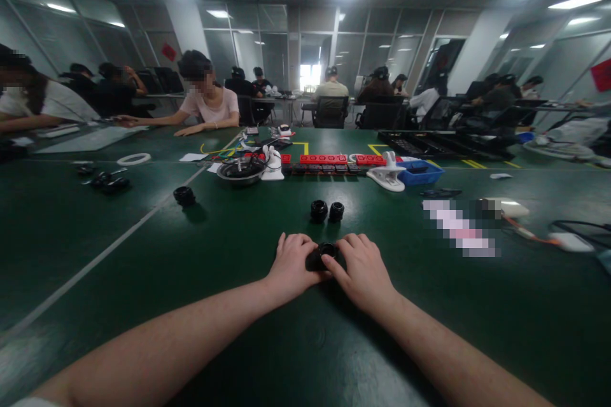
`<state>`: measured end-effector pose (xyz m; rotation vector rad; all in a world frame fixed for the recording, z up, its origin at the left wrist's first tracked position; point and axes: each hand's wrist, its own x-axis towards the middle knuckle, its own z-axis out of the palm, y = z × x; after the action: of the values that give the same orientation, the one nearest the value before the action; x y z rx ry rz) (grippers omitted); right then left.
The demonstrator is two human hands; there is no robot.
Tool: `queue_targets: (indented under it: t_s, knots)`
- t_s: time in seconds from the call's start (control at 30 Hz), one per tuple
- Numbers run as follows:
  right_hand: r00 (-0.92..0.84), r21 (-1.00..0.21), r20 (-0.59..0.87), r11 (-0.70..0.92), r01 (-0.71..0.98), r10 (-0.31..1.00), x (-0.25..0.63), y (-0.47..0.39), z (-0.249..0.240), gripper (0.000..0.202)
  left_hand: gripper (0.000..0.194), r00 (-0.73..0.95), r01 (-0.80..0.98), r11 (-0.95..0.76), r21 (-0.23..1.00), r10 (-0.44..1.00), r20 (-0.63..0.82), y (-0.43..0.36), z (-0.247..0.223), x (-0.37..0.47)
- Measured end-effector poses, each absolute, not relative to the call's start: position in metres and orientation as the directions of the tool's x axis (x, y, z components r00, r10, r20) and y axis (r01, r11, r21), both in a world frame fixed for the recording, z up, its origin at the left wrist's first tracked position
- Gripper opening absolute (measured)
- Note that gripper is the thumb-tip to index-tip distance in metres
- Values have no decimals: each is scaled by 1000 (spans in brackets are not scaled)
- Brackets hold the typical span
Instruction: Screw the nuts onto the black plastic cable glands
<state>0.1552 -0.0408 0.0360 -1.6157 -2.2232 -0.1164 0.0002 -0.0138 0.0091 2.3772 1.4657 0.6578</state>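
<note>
Between my two hands is a black round fitting (pixel 325 250) with an open, ring-shaped top. My left hand (pixel 294 262) is closed around its left side, thumb low along the near edge. From the right, my right hand (pixel 363 266) grips the same part, with the thumb across its near rim. Just beyond my fingers stand two similar black fittings side by side, the left one (pixel 319 211) a bit larger-looking than the right one (pixel 337 212). Another black fitting (pixel 184 196) stands farther left. My fingers hide much of the held part's sides.
On the green table (pixel 229 229), a metal bowl (pixel 241 170), red block strips (pixel 323 159), a white clamp (pixel 389 173) and a blue tray (pixel 421 172) line the back. Dark parts (pixel 111 182) and a white ring (pixel 134 159) lie left; a cabled white device (pixel 508 207) lies right. A person (pixel 210 102) sits opposite.
</note>
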Motion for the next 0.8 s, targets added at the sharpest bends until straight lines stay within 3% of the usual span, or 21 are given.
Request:
queue_targets:
  t_s: [0.53,0.67,0.8]
  knots:
    - [-251,-340,291,345,875,923,151,-38,34,30,29,427,751,-478,456,878,216,-15,9,0]
    - [-245,-358,314,353,864,917,151,-39,34,36,30,432,751,-477,458,878,206,-16,10,0]
    - [-263,-335,321,369,867,910,151,-40,37,28,30,427,757,-473,450,880,206,-17,12,1]
